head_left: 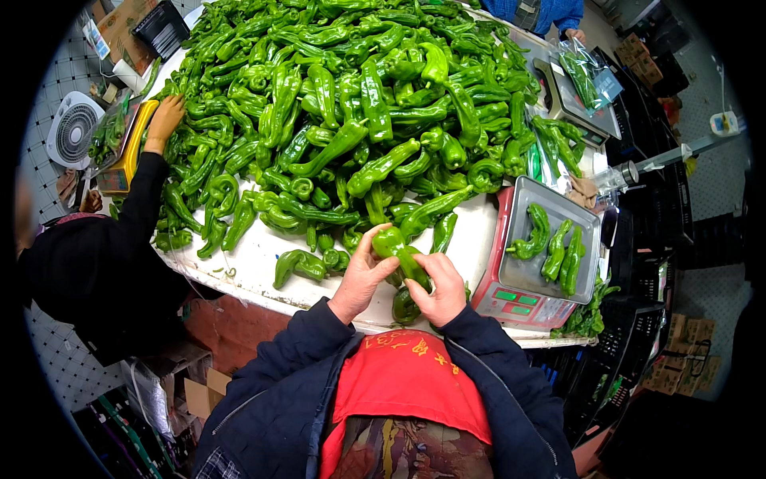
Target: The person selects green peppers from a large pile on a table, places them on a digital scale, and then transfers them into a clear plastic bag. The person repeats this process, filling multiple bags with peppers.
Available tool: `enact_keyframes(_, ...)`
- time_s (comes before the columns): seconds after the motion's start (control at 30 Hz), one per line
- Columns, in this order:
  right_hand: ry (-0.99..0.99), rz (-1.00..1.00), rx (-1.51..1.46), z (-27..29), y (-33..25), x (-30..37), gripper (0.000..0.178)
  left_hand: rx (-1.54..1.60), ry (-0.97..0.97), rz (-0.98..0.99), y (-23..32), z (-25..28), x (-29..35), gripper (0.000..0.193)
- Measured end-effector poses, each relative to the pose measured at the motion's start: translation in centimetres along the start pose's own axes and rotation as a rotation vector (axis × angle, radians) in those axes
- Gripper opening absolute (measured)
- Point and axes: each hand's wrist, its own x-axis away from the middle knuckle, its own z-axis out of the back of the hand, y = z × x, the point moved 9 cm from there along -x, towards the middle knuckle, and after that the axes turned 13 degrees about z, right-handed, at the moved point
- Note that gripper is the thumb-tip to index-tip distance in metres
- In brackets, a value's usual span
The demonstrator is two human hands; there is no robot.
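Between my two hands is a long green pepper [396,249], held just over the near edge of the white table [247,275]. My left hand [363,275] grips it from the left, thumb on top. From the right, my right hand [437,287] has its thumb and fingers closed on the lower part. Just below, another green pepper [405,306] shows near the table edge. A big heap of green peppers [335,120] fills the table beyond my hands. To my right, a red scale [515,299] carries three peppers [554,251] on its metal pan.
At the left, a co-worker's hand [165,120] touches the heap beside a yellow scale [126,164]. Another person in a blue sleeve [562,14] stands at the far right, near a second scale [570,100] with bagged peppers. Black crates [606,383] stand right of the table.
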Motion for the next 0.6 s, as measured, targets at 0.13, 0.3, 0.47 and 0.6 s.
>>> enact_keyframes(0.13, -0.118, -0.072, -0.164, -1.8, 0.6, 1.3, 0.041, 0.138, 0.019, 0.095, -1.6, 1.9, -0.6, 0.051)
enact_keyframes(0.3, -0.130, -0.213, -0.240, -2.5, 3.4, 2.6, 0.025, 0.228, 0.132, 0.048, -1.0, 5.7, 2.5, 0.041)
enact_keyframes(0.47, -0.166, -0.365, -0.378, -4.1, 5.6, 3.1, 0.017, 0.418, 0.355, -0.076, -3.5, 12.2, 8.8, 0.032)
enact_keyframes(0.6, -0.350, -0.322, -0.540, -8.0, 4.3, 3.5, 0.017, 0.710, 0.449, -0.308, -5.3, 15.3, 15.4, 0.028)
